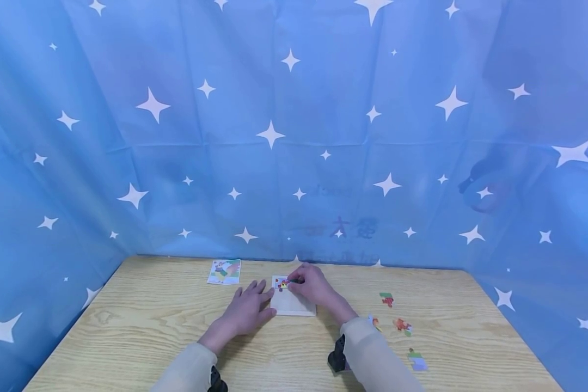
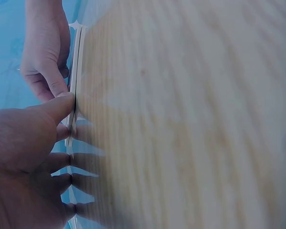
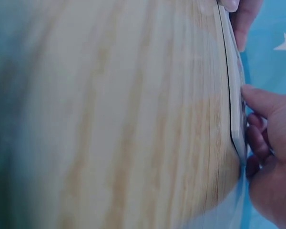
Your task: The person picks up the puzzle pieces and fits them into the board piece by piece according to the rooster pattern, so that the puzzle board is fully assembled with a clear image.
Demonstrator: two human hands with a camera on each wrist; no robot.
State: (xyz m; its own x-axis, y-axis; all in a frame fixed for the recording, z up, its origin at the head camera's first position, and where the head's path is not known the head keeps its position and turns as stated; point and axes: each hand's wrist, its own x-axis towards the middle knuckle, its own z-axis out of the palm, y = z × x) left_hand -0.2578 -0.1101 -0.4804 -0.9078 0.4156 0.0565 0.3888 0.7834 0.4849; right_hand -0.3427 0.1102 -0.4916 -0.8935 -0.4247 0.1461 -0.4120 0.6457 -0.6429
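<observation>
A small white puzzle board (image 1: 294,305) lies on the table between the two hands, with colourful joined puzzle pieces (image 1: 280,283) along its far left part. My left hand (image 1: 245,311) rests at the board's left side, fingers spread, its thumb and index fingertips right at the edge. From above, my right hand (image 1: 316,286) reaches over the board's far right part. Its curled thumb and fingers pinch a puzzle piece, mostly hidden by them, beside the joined ones. In the right wrist view the right thumb (image 3: 257,100) sits close over the board (image 3: 234,81), seen edge-on.
A square picture card (image 1: 224,272) lies at the back left of the wooden table (image 1: 142,321). Loose pieces lie on the right: a green and red one (image 1: 387,299), an orange one (image 1: 402,325) and a purple one (image 1: 417,362). Another is partly behind the right sleeve (image 1: 377,354).
</observation>
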